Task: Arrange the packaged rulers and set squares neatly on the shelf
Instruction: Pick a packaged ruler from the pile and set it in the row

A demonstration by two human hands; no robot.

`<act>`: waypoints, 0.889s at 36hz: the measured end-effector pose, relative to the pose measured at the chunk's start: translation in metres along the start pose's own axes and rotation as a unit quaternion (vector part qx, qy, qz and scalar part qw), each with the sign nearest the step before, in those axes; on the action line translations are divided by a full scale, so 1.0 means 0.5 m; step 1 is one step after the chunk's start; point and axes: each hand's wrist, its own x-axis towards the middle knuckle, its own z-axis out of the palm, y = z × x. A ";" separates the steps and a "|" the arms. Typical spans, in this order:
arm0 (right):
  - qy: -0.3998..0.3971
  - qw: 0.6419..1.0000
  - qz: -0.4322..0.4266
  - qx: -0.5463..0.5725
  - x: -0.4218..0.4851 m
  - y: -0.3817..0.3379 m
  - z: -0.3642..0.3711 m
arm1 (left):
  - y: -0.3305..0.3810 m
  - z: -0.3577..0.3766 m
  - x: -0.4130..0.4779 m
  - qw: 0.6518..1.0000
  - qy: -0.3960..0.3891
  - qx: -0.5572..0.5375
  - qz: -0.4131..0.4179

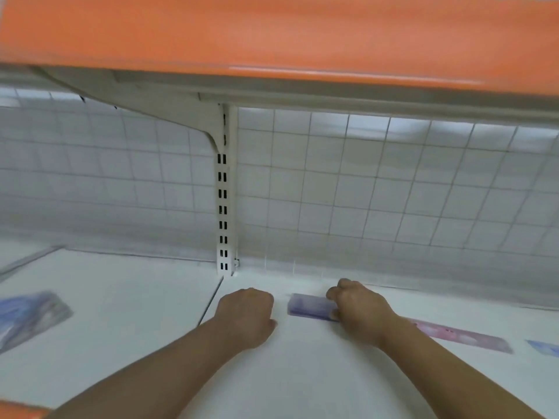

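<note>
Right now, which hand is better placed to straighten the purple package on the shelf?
Right. The right hand grips one end of the purple package, while the left hand sits curled beside it, apart from it, holding nothing.

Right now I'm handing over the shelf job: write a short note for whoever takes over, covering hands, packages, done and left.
Left hand: curled in a fist on the white shelf, nothing seen in it.
Right hand: grips the right end of the purple package near the back wall.
Others lie flat and scattered: pink ruler package to the right, blue package at the right edge, blue-grey package far left.
Done: nothing lined up yet.
Left: place the purple package, then bring the other three beside it.
</note>
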 end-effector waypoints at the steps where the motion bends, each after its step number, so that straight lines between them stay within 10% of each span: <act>1: -0.003 1.000 -0.003 0.000 0.003 0.002 0.004 | 0.001 0.000 -0.001 1.000 -0.003 0.002 -0.006; 32: -0.007 0.994 -0.095 0.054 0.022 -0.143 -0.033 | -0.067 -0.012 -0.099 0.994 -0.019 0.031 -0.104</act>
